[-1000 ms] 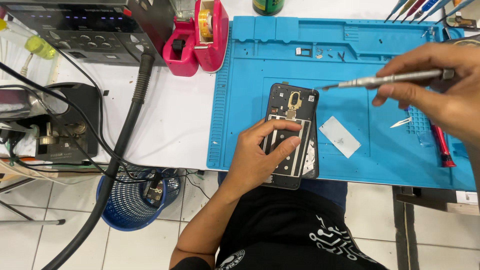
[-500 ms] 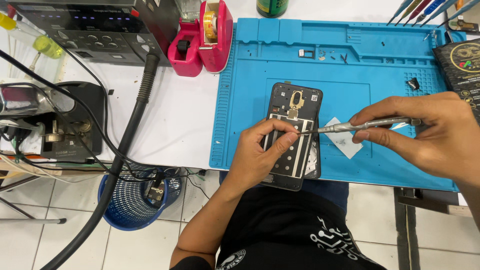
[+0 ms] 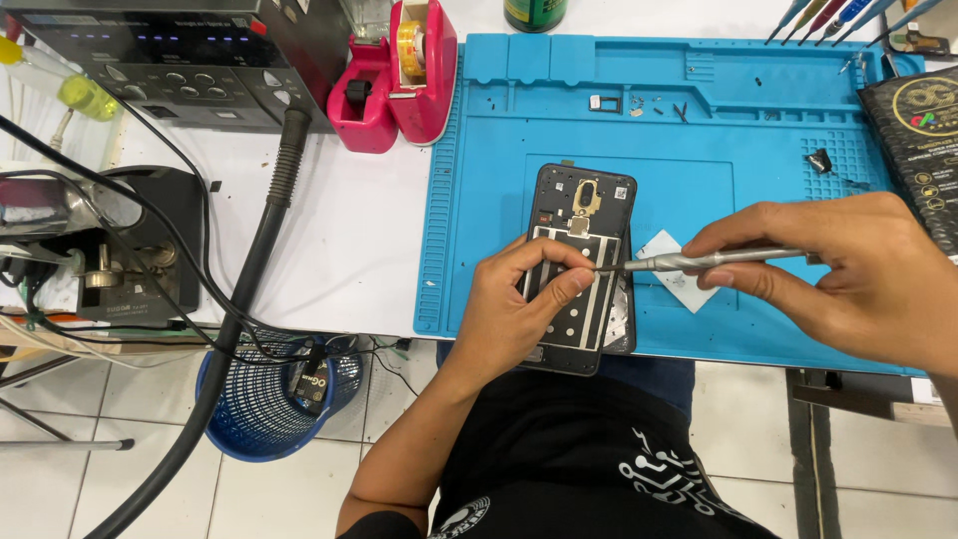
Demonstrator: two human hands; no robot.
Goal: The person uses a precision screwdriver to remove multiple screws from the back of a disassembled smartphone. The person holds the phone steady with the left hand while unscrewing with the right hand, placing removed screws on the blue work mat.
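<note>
An opened black phone lies back-up on the blue work mat, its inner frame and a gold part showing. My left hand rests on the phone's lower half and pins it down, thumb and forefinger near the middle. My right hand grips a slim silver screwdriver held almost level, its tip touching the phone's right side just by my left fingertips. A small white sheet lies on the mat under the screwdriver shaft.
A pink tape dispenser stands at the mat's upper left. A dark bench unit, a thick black hose and cables fill the left. Small screws and parts sit in the mat's top trays. A blue basket stands on the floor.
My right hand has come down and left from the mat's right side, bringing the screwdriver tip onto the phone. My left hand has stayed on the phone.
</note>
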